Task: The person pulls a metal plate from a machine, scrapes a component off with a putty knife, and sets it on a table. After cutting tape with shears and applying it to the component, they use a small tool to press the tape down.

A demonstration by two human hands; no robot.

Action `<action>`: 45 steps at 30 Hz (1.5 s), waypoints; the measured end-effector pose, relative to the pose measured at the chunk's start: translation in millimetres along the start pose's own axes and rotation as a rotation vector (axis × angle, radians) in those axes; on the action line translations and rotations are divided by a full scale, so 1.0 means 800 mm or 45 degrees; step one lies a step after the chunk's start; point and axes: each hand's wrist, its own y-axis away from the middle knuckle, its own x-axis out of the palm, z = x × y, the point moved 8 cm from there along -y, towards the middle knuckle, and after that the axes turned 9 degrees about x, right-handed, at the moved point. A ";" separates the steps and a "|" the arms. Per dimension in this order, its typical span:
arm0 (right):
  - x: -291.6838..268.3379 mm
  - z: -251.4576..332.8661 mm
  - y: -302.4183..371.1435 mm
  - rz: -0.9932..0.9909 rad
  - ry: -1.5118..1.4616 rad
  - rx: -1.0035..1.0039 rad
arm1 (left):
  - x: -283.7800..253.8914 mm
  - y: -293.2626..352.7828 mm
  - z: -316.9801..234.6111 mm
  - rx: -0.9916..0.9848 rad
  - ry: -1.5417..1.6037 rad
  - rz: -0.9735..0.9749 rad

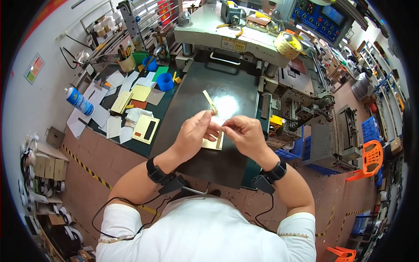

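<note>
My left hand (194, 136) is closed in a pinch, and a narrow pale yellow strip (209, 100) sticks up from its fingers. Close beside it, my right hand (245, 134) has thumb and forefinger pressed together; whatever is between them is too small to make out. The fingertips of both hands nearly meet. Below them a cream-coloured plate (212, 145) with a brownish bar lies on the dark metal bed (183, 113), partly hidden by my hands. A bright glare shows on the bed just beyond.
On the left bench lie a similar plate (145, 129) with a black window, papers, two blue cups, one here (165, 81), and a blue spray can (79, 101). A press head (209, 32) spans the far side, with a yellow tape roll (288, 44). Machinery (297, 113) stands to the right.
</note>
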 end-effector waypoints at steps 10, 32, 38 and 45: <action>-0.006 -0.032 -0.015 0.572 -0.469 0.778 | -0.015 0.024 -0.017 0.435 -0.863 0.045; 0.013 -0.031 0.037 0.193 -0.432 0.083 | -0.021 0.024 -0.024 0.677 -1.071 0.590; -0.004 -0.053 0.058 0.222 -0.652 0.697 | 0.016 0.024 -0.043 0.897 -1.343 0.643; 0.038 -0.051 0.017 0.373 -0.633 0.853 | 0.012 0.064 -0.040 0.710 -1.094 0.472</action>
